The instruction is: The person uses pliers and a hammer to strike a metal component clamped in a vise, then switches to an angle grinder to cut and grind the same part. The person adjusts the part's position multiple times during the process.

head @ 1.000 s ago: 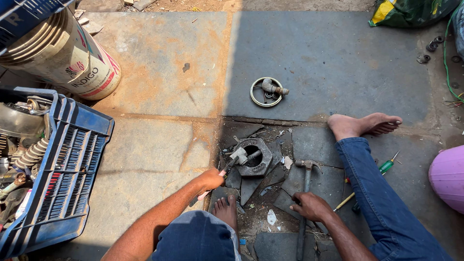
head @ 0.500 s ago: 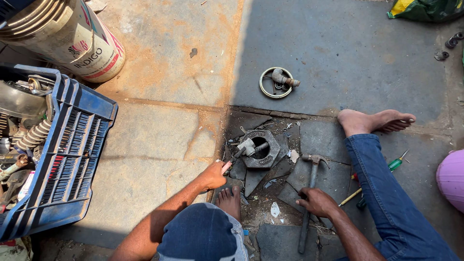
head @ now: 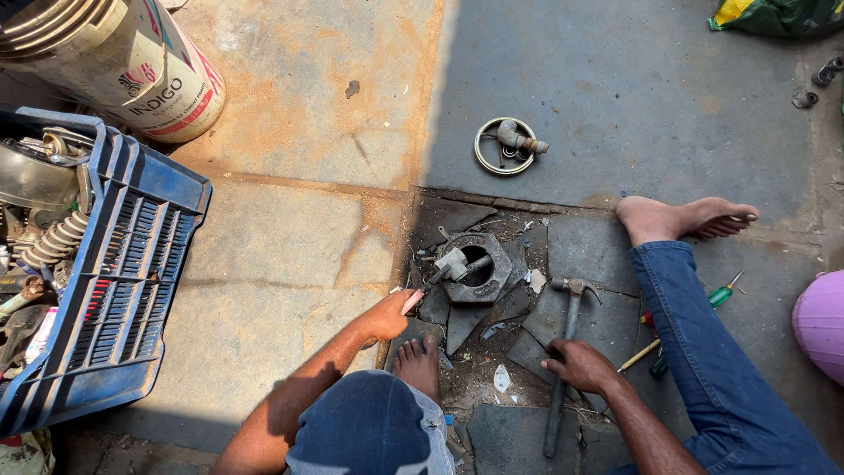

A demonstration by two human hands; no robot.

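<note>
Still gripping the hammer [head: 563,352], right hand [head: 576,365]; left hand [head: 387,315] holds a tool [head: 422,290] near white-and-red bucket [head: 132,70]

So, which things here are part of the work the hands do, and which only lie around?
In use:
- left hand holding a red-handled tool against the small metal part
- hexagonal metal block under that part
- right hand on the hammer

Lying about:
- metal ring with fitting
- green screwdriver
- blue crate of parts
- paint bucket

One head camera looks steeply down, close over the paved floor [head: 264,290].
</note>
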